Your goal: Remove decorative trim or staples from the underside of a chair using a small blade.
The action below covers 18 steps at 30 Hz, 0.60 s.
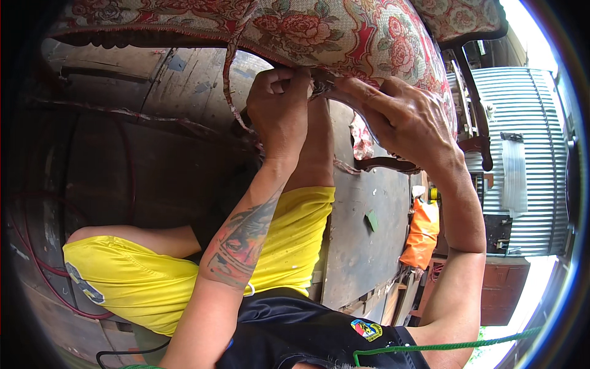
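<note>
A floral upholstered seat [301,31] with red roses fills the top of the view. Both hands meet at its lower edge. My left hand [279,107] has its fingers curled and pressed together there. Opposite it, my right hand [402,114] reaches in from the right, thumb and fingers closed toward the same spot. Whatever lies between the fingertips is too small and hidden to name. A long strip of floral piping [228,80] hangs from the seat just left of my left hand and trails downward.
A curved dark wooden leg [387,163] sits below my right hand, near a floral fabric scrap [361,138]. A green scrap [371,220] lies on the board floor. An orange bag [423,234] stands to the right. Red hose [46,267] curls at left; corrugated metal [541,160] is beyond.
</note>
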Each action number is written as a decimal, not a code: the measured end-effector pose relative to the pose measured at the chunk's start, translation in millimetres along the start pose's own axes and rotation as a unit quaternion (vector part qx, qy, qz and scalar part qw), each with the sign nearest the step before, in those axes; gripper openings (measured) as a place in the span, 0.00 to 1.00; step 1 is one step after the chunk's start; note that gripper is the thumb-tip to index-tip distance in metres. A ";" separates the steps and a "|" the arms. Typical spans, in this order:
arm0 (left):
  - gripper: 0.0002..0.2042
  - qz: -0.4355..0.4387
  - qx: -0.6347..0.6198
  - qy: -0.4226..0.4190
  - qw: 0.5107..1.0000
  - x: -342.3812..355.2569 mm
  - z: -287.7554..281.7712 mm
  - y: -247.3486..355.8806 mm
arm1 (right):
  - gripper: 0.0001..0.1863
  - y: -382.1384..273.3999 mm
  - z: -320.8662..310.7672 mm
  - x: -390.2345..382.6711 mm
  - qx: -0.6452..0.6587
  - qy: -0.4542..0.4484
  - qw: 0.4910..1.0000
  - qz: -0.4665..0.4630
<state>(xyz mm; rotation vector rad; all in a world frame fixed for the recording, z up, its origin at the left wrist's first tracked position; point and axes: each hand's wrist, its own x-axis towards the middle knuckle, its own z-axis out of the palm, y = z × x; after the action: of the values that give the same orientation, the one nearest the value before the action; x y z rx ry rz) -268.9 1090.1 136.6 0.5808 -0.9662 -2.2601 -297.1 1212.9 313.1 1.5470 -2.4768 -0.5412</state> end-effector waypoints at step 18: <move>0.10 0.018 -0.016 -0.025 0.999 -5.9 -0.8 -0.9 | 0.32 -12.6 -11.9 9.8 -0.085 -0.084 0.992 0.025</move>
<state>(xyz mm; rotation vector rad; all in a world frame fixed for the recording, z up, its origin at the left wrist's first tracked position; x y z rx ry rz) -264.5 1094.2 136.3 0.4899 -0.9565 -2.2631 -287.1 1196.6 318.7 1.4256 -2.5038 -0.8839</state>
